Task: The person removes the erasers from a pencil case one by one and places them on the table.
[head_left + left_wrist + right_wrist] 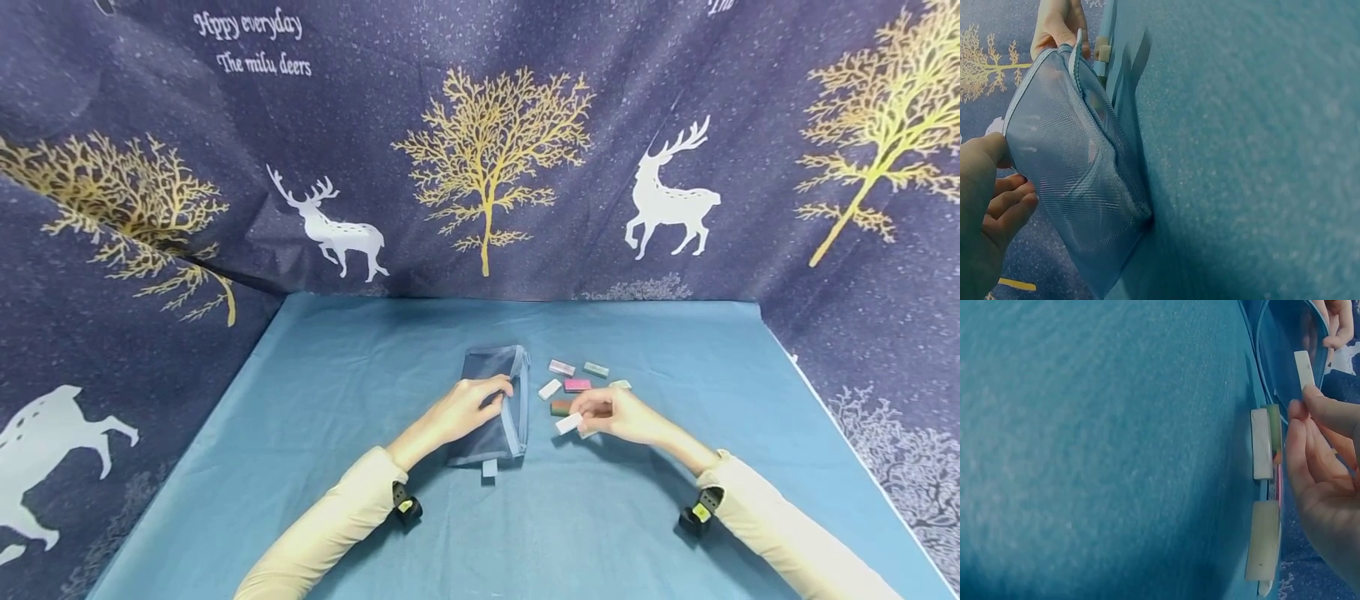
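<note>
A blue mesh zipper pouch (477,444) lies on the blue cloth with its zipper side facing right, and the zip is open. My left hand (476,406) pinches the pouch's upper edge between thumb and fingers, holding its mouth apart. Just right of it, my right hand (621,417) pinches a small white eraser-like block (568,423) between thumb and fingertips. In the right wrist view that block (1304,367) points toward the pouch's opening. Around the right hand lie several similar blocks, among them a pink one (577,386), a green one (596,369) and a partly covered brown one (560,407).
A white block (550,388) and a pale pink-and-white block (562,367) lie between the pouch and the others. A pale tag (490,469) sticks out at the pouch's near end. Behind the cloth-covered table (360,358) hangs a dark curtain (555,250) with deer and trees.
</note>
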`<state>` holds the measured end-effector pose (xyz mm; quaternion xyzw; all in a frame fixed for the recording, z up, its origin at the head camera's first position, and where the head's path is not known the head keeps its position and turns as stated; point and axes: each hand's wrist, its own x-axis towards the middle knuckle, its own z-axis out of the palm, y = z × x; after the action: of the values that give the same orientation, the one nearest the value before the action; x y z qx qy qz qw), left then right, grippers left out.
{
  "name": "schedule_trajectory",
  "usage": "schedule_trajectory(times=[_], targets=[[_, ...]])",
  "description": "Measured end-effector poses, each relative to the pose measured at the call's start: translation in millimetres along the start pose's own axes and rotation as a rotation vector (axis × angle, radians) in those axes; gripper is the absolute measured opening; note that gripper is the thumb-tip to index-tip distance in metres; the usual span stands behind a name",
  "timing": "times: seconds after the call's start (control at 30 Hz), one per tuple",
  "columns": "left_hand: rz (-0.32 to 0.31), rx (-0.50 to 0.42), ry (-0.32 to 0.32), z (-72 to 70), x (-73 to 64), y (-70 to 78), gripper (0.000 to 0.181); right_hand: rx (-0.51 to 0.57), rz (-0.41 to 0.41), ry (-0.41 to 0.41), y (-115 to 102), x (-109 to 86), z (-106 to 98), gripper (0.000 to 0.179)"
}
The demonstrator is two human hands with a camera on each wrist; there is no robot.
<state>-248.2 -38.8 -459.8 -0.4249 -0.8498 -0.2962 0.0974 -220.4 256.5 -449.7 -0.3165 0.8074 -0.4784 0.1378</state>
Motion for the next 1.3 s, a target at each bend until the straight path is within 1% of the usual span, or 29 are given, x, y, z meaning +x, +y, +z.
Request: schedule_trajectory(times=[0.1, 0.23, 0.37, 0.53, 0.67, 0.97, 1.13, 1.3], targets=[[-0.006, -0.004, -0.007, -0.2, -0.4, -0.1, 0.017, 0.016, 0.001, 0.0, 8.1, -1.6, -1.0, 0.021], [-0.016, -0.009, -0.012, -0.7, -0.4, -0.2, 0.018, 0.027, 0.026, -0.001, 19.2, -2.8, -3.4, 0.02], [-0.014, -0.001, -0.009, -0.5, -0.7, 0.0, 0.018, 0.034, 0.047, -0.021, 23.5, -3.3, -4.8, 0.019], [-0.008, -0.002, -0.003, 0.1, -0.9, 0.4, 0.018, 0.016, 0.035, -0.032, 24.6, -4.4, -5.5, 0.018], [-0.011, -0.011, -0.005, -0.4, -1.1, 0.2, 0.018, -0.011, 0.047, -0.035, 24.8, -5.5, -6.9, 0.018], [-0.002, 0.004, -0.003, 1.4, -2.0, 0.7, 0.017, -0.07, 0.136, -0.063, 21.5, -9.6, -9.0, 0.02], [-0.002, -0.005, -0.005, 2.2, -2.7, 0.0, 0.018, -0.072, 0.148, -0.07, 22.4, -13.1, -9.3, 0.022], [0.004, -0.014, 0.007, 2.1, -2.0, -0.6, 0.018, -0.079, 0.122, -0.087, 23.4, -13.8, -11.3, 0.023]])
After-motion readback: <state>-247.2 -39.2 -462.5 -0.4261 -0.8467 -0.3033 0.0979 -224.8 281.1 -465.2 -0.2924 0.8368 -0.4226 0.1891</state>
